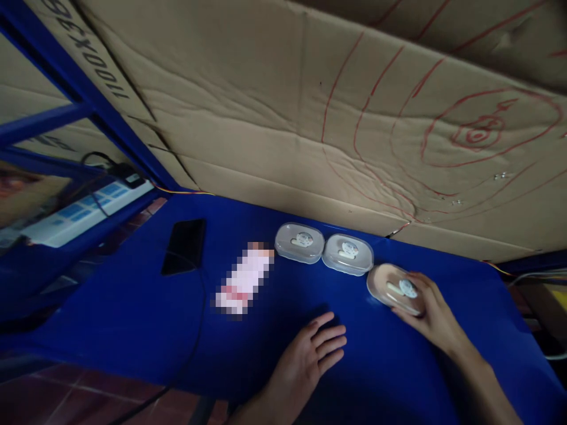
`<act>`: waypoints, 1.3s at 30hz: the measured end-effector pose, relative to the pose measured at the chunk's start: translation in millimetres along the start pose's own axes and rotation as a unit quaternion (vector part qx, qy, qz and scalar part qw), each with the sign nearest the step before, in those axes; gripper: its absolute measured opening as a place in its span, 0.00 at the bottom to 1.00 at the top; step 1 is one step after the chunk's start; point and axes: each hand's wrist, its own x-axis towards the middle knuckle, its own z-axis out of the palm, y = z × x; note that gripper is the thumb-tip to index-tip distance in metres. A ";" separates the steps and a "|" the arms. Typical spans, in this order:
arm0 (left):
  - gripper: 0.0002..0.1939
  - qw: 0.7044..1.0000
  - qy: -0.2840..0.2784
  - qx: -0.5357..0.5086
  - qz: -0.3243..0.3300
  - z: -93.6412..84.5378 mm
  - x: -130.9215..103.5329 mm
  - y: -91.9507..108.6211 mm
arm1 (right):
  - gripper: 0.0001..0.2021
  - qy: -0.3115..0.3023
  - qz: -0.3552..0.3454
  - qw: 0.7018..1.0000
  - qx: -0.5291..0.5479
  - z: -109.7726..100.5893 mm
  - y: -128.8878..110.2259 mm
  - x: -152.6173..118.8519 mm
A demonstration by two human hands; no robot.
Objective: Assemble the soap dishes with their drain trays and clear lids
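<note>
My right hand grips an oval lidded container by its right end, thumb on the near side and fingers on the far side. It has a clear lid with a round label and a pale tab, and its inside looks pinkish-beige. Just left of it, two similar containers stand side by side along the back of the blue table: the middle container and the left container, both greyer inside. My left hand is over the table in front of them, fingers spread, holding nothing.
A blurred-out pink and white item lies left of the containers. Beyond it rests a black phone with a cable running off the front edge. Cardboard with red drawn lines walls the back. A white power strip is at left.
</note>
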 end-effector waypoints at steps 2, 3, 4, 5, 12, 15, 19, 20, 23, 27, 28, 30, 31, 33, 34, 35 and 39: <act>0.26 1.000 -0.002 0.014 0.012 -2.5 -6.4 3.1 | 0.42 -0.017 0.004 0.999 -0.039 -7.4 12.5 13.6; 0.25 1.000 0.001 0.018 0.023 -3.4 -10.0 4.9 | 0.45 -0.014 0.001 0.998 -0.058 -10.6 9.9 22.7; 0.24 0.999 0.006 0.021 0.038 -4.5 -13.5 6.9 | 0.48 -0.002 -0.006 0.997 -0.071 -12.7 1.2 33.7; 0.24 0.998 0.014 0.023 0.054 -5.9 -17.0 9.0 | 0.50 0.011 -0.016 0.997 -0.075 -12.8 -13.4 46.7; 0.19 0.989 0.078 0.007 0.126 -16.8 -34.6 22.4 | 0.51 -0.138 -0.167 0.976 0.024 54.4 -162.3 182.1; 0.22 0.986 0.083 -0.013 0.146 -15.5 -38.8 29.2 | 0.50 -0.163 -0.163 0.972 0.043 75.9 -184.4 224.2; 0.30 0.981 0.076 -0.062 0.169 -5.0 -37.7 43.5 | 0.46 -0.135 -0.146 0.977 0.073 54.5 -192.3 211.6; 0.32 0.979 0.070 -0.080 0.172 -1.5 -36.0 47.2 | 0.46 -0.131 -0.147 0.977 0.082 44.7 -196.5 197.2; 0.33 0.974 0.035 -0.134 0.179 5.9 -29.2 54.9 | 0.51 -0.183 -0.197 0.956 0.117 21.6 -215.3 150.4; 0.26 0.970 0.000 -0.157 0.186 -0.3 -21.2 53.1 | 0.51 -0.216 -0.239 0.941 0.104 18.8 -223.2 139.4; 0.25 0.970 0.000 -0.156 0.188 -4.1 -20.7 51.3 | 0.48 -0.194 -0.225 0.951 0.085 22.5 -218.4 148.4; 0.26 0.970 0.004 -0.151 0.192 -11.4 -22.5 48.1 | 0.43 -0.157 -0.195 0.967 0.050 33.8 -204.1 173.1; 0.26 0.969 0.007 -0.146 0.198 -14.3 -24.4 46.9 | 0.41 -0.149 -0.184 0.971 0.034 41.2 -196.4 185.7; 0.24 0.967 0.017 -0.138 0.213 -17.6 -28.9 45.3 | 0.41 -0.156 -0.181 0.971 0.010 57.8 -183.6 206.0; 0.23 0.966 0.025 -0.134 0.222 -18.1 -30.8 44.8 | 0.41 -0.161 -0.181 0.970 -0.003 65.9 -179.2 212.7; 0.22 0.965 0.032 -0.130 0.227 -18.0 -32.1 44.5 | 0.42 -0.165 -0.181 0.969 -0.017 72.8 -176.2 217.0; 0.21 0.968 0.072 -0.100 0.219 -14.0 -32.0 43.5 | 0.46 -0.173 -0.176 0.968 -0.053 76.0 -176.9 215.9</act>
